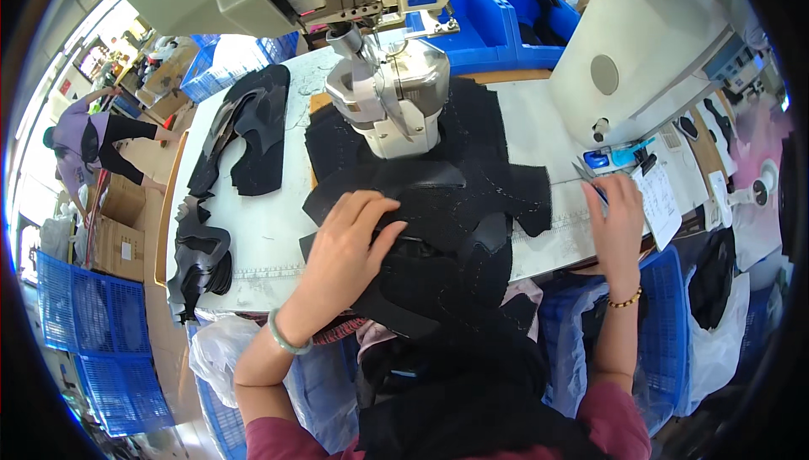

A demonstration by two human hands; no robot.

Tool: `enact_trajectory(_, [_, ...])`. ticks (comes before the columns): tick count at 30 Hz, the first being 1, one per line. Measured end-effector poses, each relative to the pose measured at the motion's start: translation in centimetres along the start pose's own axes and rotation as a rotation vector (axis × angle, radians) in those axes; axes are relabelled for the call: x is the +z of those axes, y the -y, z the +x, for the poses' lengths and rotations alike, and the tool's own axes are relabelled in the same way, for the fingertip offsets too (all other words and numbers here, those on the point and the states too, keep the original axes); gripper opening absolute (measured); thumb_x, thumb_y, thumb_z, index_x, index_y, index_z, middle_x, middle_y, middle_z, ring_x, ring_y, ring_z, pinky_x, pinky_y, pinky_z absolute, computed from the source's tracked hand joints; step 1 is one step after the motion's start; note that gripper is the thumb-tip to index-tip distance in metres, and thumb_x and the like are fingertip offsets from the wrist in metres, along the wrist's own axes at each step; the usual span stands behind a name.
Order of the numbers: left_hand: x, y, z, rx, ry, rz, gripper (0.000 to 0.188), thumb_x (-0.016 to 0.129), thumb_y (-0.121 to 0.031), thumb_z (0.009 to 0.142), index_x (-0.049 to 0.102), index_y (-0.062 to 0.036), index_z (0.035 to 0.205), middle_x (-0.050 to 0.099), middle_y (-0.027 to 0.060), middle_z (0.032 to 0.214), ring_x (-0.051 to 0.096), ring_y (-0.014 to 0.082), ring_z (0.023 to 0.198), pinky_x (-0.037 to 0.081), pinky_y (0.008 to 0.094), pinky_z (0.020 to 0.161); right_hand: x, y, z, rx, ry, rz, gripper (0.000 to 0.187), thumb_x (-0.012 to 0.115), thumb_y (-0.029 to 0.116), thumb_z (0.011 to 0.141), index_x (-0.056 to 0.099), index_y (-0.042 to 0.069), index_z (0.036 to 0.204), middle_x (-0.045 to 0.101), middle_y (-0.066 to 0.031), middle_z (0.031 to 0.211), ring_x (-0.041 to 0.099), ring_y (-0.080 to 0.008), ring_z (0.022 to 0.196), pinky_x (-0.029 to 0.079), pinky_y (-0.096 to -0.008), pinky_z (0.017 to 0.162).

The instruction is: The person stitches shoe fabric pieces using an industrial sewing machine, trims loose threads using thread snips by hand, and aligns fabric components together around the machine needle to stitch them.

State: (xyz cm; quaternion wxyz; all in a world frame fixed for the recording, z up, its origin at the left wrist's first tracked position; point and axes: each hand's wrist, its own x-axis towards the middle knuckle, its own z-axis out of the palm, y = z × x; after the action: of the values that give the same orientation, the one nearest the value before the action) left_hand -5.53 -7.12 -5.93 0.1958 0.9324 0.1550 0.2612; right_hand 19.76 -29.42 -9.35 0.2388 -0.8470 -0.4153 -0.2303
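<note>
My left hand [350,237] lies on a stack of black fabric pieces [421,228], its thumb apart from its bent fingers and nothing seen in its grip. The pieces have pale stitch lines and smooth dark overlays. They spread under the head of a sewing machine [392,98] and down over the table's front edge to my lap. To the right of the fabric, my right hand [619,220] is closed on small thread snips [586,172]. Their blades point up and left, above the white tabletop; the grip is partly hidden by my fingers.
Cut black pieces [253,127] and curved dark parts [200,249] lie at the left. Blue bins [480,26] stand behind the machine. On the right are a blue tool [632,152] and a paper sheet [659,203]. Another person [93,136] bends over boxes far left.
</note>
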Motion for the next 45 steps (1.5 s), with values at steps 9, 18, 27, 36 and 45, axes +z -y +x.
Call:
enact_trajectory(9, [2.3,0.6,2.3,0.006,0.236,-0.037,0.020,0.067,-0.012,0.082,0.055,-0.0010,0.094,0.049,0.0121,0.093,0.053,0.0293,0.087,0.045,0.0359,0.074,1.7,-5.2,-2.2,0.027,0.051,0.168,0.019,0.057,0.011,0.090,0.060,-0.003,0.103,0.056,-0.0153,0.088,0.055,-0.0326,0.084,0.045,-0.0380,0.075])
enact_trajectory(18, [4.8,2.0,3.5,-0.093,0.038,-0.148,0.013,0.056,-0.010,0.093,0.047,-0.0006,0.095,0.057,0.0134,0.074,0.060,0.0305,0.062,0.048,0.0377,0.055,-0.2,6.0,2.6,-0.272,0.144,0.473,0.022,0.063,0.021,0.089,0.065,0.008,0.107,0.054,-0.0089,0.077,0.055,-0.0242,0.063,0.044,-0.0333,0.058])
enact_trajectory(27, [4.9,1.8,3.3,0.002,-0.085,-0.114,0.014,0.054,-0.013,0.094,0.046,-0.0020,0.098,0.057,0.0119,0.083,0.060,0.0357,0.064,0.049,0.0414,0.051,3.3,7.9,3.9,-0.326,0.274,0.494,0.026,0.070,0.027,0.081,0.067,0.007,0.097,0.063,-0.0070,0.083,0.059,-0.0240,0.059,0.046,-0.0320,0.055])
enact_trajectory(36, [5.1,2.0,2.5,0.024,-0.010,-0.157,0.019,0.050,-0.022,0.096,0.047,-0.0057,0.105,0.055,0.0155,0.097,0.062,0.0389,0.075,0.051,0.0469,0.062,3.4,8.5,3.7,-0.111,0.412,0.732,0.019,0.071,0.015,0.080,0.066,0.002,0.094,0.067,-0.0105,0.085,0.065,-0.0201,0.073,0.049,-0.0274,0.068])
enact_trajectory(45, [4.4,1.7,2.8,-0.057,-0.103,-0.129,0.016,0.052,-0.018,0.095,0.048,-0.0047,0.102,0.057,0.0161,0.094,0.061,0.0398,0.078,0.049,0.0482,0.064,3.9,9.3,3.9,-0.267,0.218,0.553,0.016,0.066,0.024,0.084,0.066,0.010,0.089,0.066,-0.0050,0.081,0.063,-0.0263,0.066,0.048,-0.0311,0.059])
